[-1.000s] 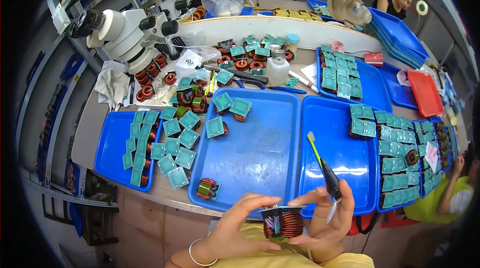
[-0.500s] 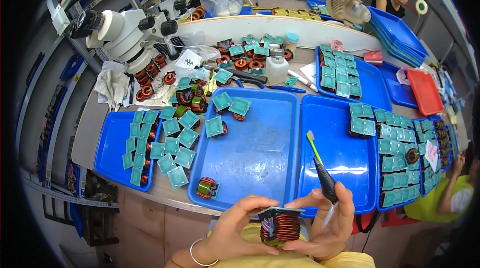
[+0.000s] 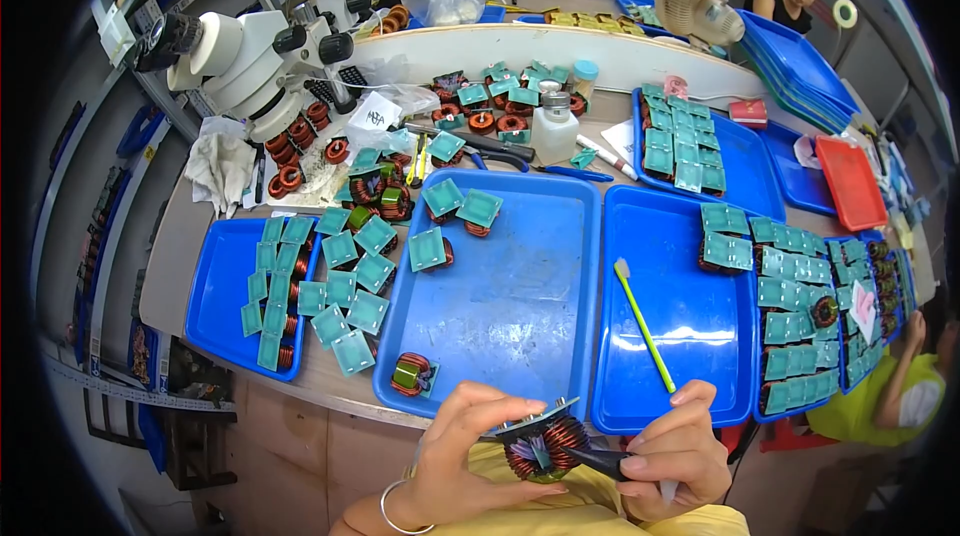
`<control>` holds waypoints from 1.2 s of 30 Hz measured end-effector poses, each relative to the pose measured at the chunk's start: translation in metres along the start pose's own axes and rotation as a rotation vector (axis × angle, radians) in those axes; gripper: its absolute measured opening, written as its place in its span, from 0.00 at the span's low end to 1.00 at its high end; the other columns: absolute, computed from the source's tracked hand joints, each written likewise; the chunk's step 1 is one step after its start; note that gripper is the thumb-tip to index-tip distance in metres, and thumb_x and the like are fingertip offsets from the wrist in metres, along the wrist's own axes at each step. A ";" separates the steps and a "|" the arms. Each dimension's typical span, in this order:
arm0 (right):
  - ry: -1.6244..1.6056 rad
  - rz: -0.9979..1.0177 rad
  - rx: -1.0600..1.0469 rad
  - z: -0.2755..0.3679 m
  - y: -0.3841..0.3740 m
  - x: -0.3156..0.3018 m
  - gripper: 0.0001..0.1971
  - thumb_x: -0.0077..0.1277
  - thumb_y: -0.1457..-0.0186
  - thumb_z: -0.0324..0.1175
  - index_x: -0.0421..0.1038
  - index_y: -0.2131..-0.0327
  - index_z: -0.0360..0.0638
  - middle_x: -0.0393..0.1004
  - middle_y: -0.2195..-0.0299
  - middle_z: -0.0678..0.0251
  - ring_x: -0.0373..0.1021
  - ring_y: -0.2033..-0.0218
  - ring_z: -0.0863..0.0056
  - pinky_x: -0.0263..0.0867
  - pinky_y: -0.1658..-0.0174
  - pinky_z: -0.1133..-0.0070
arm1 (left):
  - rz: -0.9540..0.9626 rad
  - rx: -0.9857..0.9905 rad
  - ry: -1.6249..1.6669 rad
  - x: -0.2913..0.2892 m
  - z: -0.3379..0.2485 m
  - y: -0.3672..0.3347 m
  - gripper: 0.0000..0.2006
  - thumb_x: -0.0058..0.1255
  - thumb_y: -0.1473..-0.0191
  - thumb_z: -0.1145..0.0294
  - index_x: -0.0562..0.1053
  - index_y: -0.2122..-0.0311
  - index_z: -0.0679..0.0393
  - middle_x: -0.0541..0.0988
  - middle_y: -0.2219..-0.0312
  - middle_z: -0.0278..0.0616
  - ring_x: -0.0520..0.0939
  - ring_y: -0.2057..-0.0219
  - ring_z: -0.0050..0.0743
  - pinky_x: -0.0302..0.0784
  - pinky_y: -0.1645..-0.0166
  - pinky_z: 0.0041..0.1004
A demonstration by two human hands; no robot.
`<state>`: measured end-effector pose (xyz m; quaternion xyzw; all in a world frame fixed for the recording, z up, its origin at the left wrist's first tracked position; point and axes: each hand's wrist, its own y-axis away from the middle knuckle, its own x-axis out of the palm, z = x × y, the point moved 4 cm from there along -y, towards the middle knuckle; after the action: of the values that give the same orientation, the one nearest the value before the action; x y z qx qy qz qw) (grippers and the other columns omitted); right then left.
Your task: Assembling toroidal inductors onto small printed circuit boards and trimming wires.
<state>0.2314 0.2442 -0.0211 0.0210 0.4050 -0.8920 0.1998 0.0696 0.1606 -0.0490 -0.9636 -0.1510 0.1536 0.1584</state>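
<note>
1. At the bottom centre, our left hand [image 3: 470, 446] clamps the copper coil [image 3: 545, 441] tilted, exposing its windings.
2. Our right hand [image 3: 675, 451] pinches the yellow-handled swab [image 3: 640, 321] against them.
3. Above it lies the blue tray [image 3: 520, 316], with finished coils kept within reach.

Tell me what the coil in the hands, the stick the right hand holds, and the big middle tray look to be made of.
Coil: glossy reddish-brown windings, likely enamelled copper wire, under a flat greenish plate, probably circuit board.
Stick: thin yellow-green shaft with a pale tip, probably plastic with a foam or cotton swab end; the dark handle is unclear.
Middle tray: uniform shiny blue with a moulded raised rim, apparently plastic.
</note>
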 end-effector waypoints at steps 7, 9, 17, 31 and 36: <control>0.088 0.156 0.035 0.002 -0.005 0.007 0.09 0.63 0.63 0.36 0.73 0.76 0.49 0.70 0.83 0.77 0.65 0.78 0.84 0.49 0.61 0.75 | -0.009 0.068 -0.111 -0.003 -0.005 -0.001 0.35 0.71 0.76 0.67 0.67 0.57 0.59 0.66 0.67 0.38 0.70 0.66 0.27 0.66 0.63 0.24; 0.097 0.157 0.026 0.003 -0.005 0.008 0.09 0.63 0.63 0.35 0.73 0.76 0.50 0.70 0.83 0.77 0.65 0.78 0.84 0.49 0.61 0.76 | -0.017 0.074 -0.114 -0.003 -0.005 -0.001 0.35 0.71 0.76 0.66 0.67 0.57 0.58 0.66 0.68 0.38 0.70 0.67 0.27 0.66 0.63 0.24; 0.095 0.156 0.022 0.002 -0.004 0.010 0.09 0.63 0.64 0.34 0.73 0.76 0.49 0.70 0.83 0.77 0.65 0.78 0.84 0.49 0.62 0.77 | -0.024 0.086 -0.140 -0.004 -0.007 0.001 0.35 0.71 0.76 0.65 0.67 0.57 0.58 0.66 0.68 0.38 0.70 0.67 0.28 0.66 0.64 0.24; 0.084 0.149 0.035 0.000 -0.007 0.012 0.09 0.63 0.63 0.35 0.73 0.77 0.48 0.70 0.83 0.76 0.65 0.80 0.84 0.50 0.66 0.78 | -0.058 0.043 -0.124 -0.004 -0.004 0.005 0.33 0.70 0.76 0.68 0.68 0.58 0.59 0.65 0.68 0.39 0.72 0.63 0.34 0.69 0.62 0.28; 0.066 0.136 0.037 -0.001 -0.007 0.014 0.09 0.62 0.63 0.36 0.73 0.78 0.48 0.70 0.84 0.76 0.64 0.81 0.83 0.50 0.67 0.78 | -0.047 0.036 -0.037 -0.003 -0.002 0.005 0.33 0.69 0.74 0.71 0.67 0.57 0.61 0.63 0.66 0.41 0.75 0.61 0.41 0.73 0.58 0.33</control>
<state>0.2155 0.2442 -0.0200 0.0818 0.3926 -0.8824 0.2460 0.0690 0.1545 -0.0479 -0.9537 -0.1739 0.1704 0.1765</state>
